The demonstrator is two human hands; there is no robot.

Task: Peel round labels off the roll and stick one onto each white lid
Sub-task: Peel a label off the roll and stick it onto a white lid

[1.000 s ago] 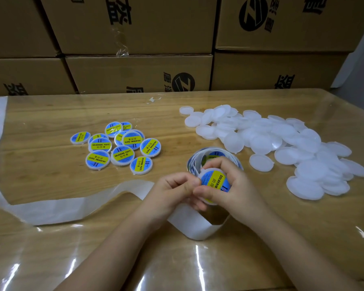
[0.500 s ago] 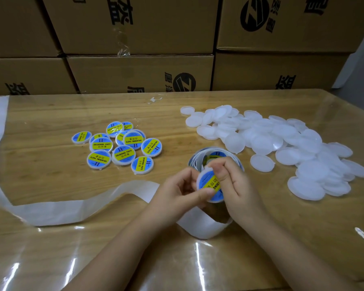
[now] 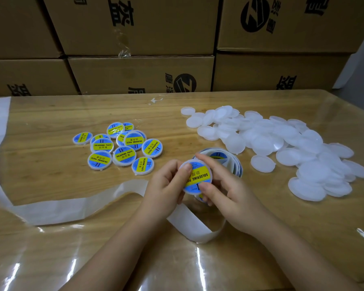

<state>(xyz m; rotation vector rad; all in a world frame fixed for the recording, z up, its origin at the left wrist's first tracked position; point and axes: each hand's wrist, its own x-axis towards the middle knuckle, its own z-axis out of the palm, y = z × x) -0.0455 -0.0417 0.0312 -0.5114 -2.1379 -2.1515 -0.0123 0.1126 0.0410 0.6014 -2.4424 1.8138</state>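
Lid (image 3: 197, 177) rotated; yellow band (image 3: 200, 174) now diagonal; left hand (image 3: 166, 185), right hand (image 3: 226, 191) pinching.

Packing stockroom: stacked printed cartons (image 3: 143, 76)

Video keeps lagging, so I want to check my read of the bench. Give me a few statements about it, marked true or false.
1. The left hand and the right hand both hold one lid with a label on it. True.
2. The labelled lids lie right of the hands. False: they lie left; the plain lids lie right.
3. The roll sits just behind the held lid. True.
4. The backing strip trails off rightward. False: it trails left.
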